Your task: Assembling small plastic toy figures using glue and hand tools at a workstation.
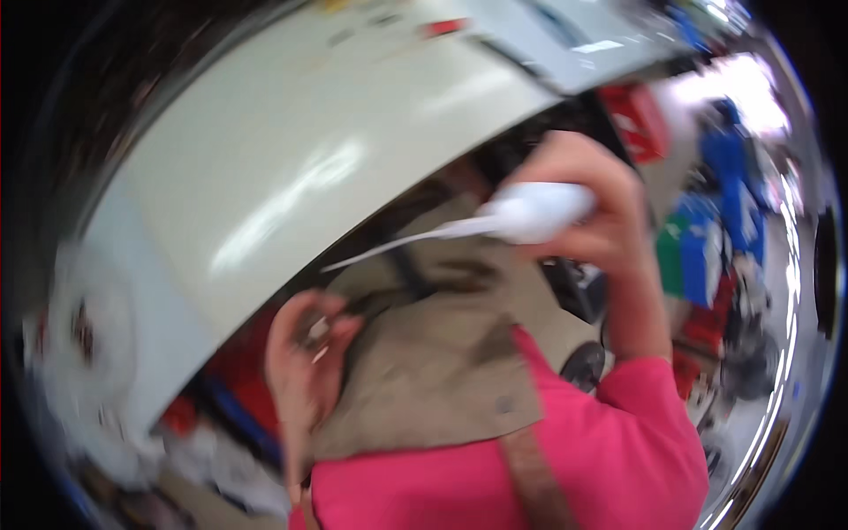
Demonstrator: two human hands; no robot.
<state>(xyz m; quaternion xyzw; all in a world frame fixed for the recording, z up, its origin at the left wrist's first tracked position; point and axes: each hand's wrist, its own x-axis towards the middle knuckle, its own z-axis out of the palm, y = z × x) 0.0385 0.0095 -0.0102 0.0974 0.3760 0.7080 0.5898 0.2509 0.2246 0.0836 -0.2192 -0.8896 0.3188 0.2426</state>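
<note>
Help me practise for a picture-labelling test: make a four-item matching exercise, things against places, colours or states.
Things:
1. bottle
2. apron
3. shirt
4. left hand

Descriptions:
A. bright pink
B. curled around a small blurred object
C. held in the right hand
D. tan

Right pairs: 1-C, 2-D, 3-A, 4-B.

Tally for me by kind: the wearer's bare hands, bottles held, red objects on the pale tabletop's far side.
Bare hands, left hand and right hand: 2
White plastic squeeze bottle with long thin nozzle, in the right hand: 1
Small red object on the smooth pale tabletop: 1
Total: 4
Not counted: the small shiny thing in the left hand, too blurred.
</note>
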